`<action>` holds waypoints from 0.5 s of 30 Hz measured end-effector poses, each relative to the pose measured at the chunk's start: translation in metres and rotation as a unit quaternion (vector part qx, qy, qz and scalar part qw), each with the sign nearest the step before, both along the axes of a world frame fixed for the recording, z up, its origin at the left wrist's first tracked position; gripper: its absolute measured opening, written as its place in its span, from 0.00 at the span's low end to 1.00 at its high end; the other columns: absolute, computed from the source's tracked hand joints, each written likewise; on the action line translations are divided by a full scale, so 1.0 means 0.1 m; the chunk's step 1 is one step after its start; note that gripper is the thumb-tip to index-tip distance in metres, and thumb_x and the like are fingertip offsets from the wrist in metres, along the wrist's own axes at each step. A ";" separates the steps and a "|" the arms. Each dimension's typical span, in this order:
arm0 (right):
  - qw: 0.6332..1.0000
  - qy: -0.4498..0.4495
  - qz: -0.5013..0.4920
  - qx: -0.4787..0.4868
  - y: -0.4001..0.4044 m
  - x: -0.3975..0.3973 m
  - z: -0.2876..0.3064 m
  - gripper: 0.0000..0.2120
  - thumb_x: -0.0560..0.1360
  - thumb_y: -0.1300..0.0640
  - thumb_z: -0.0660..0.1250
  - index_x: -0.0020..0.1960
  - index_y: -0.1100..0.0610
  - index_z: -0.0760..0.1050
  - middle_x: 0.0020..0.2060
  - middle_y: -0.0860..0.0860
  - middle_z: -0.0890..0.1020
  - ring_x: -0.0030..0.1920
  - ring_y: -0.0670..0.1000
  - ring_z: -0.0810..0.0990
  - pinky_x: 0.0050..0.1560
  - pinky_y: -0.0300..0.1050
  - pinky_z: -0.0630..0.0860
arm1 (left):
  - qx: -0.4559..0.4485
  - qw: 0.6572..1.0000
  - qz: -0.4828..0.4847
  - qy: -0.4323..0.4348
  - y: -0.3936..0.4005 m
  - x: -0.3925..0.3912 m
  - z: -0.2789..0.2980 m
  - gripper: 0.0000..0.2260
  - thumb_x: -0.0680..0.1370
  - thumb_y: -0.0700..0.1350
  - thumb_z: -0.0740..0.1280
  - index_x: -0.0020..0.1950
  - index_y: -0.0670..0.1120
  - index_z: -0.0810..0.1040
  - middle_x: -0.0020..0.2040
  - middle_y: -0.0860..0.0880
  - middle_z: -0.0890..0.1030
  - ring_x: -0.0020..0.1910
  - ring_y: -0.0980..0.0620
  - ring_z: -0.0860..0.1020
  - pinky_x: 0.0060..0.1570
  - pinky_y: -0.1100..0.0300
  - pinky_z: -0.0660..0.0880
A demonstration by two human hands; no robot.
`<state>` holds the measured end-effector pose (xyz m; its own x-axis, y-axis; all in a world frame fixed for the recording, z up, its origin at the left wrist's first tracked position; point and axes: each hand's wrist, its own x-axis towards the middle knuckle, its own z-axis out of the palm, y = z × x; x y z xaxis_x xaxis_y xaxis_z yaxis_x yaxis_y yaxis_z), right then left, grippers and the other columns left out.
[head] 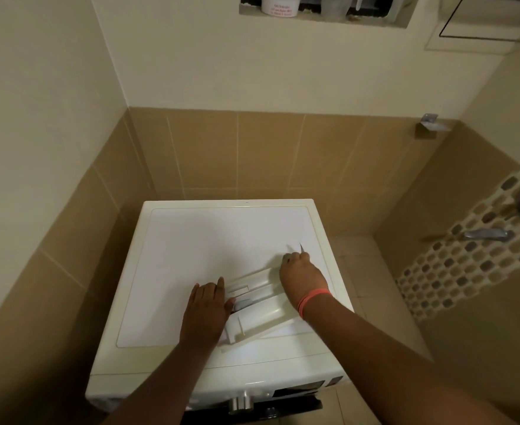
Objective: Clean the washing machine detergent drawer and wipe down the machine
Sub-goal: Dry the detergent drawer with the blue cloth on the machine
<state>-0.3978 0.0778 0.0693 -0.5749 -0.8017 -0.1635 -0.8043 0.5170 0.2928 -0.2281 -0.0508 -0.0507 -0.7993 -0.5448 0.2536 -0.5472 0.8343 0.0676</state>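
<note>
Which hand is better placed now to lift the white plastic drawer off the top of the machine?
Probably the left hand: it lies open against the white plastic detergent drawer on the white washing machine. The right hand already grips something thin at the far end.

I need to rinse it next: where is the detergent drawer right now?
The detergent drawer lies on top of the washing machine, toward its front right, between the left hand and the right hand.
</note>
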 end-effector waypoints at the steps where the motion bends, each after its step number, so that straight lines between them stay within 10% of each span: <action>1: 1.000 0.012 0.007 0.021 0.04 0.04 -0.02 0.16 0.76 0.71 0.58 0.64 0.68 0.71 0.56 0.62 0.77 0.58 0.61 0.76 0.57 0.51 0.77 | 0.001 1.000 0.001 0.000 0.01 -0.01 0.02 0.27 0.80 0.55 0.52 0.62 0.36 0.79 0.45 0.41 0.79 0.44 0.39 0.80 0.59 0.43 0.77; 9: 0.992 -0.119 -0.037 0.031 0.16 0.02 0.07 0.16 0.76 0.69 0.58 0.59 0.62 0.77 0.56 0.59 0.80 0.57 0.60 0.79 0.58 0.52 0.78 | 0.036 0.999 0.003 -0.006 0.06 -0.01 0.10 0.26 0.79 0.54 0.53 0.63 0.37 0.78 0.46 0.41 0.79 0.46 0.41 0.79 0.60 0.45 0.77; 15: 0.996 -0.051 -0.041 -0.059 -0.16 -0.17 -0.01 0.18 0.74 0.71 0.57 0.62 0.63 0.73 0.56 0.59 0.76 0.59 0.58 0.74 0.55 0.49 0.76 | 0.060 0.998 0.001 0.016 0.08 -0.01 0.14 0.25 0.81 0.53 0.54 0.63 0.35 0.77 0.45 0.42 0.77 0.44 0.43 0.77 0.44 0.53 0.80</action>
<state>-0.4149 0.0617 0.0682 -0.6243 -0.7700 -0.1315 -0.7806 0.6083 0.1440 -0.2287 -0.0427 -0.0362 -0.7910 -0.5743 0.2109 -0.5448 0.8181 0.1842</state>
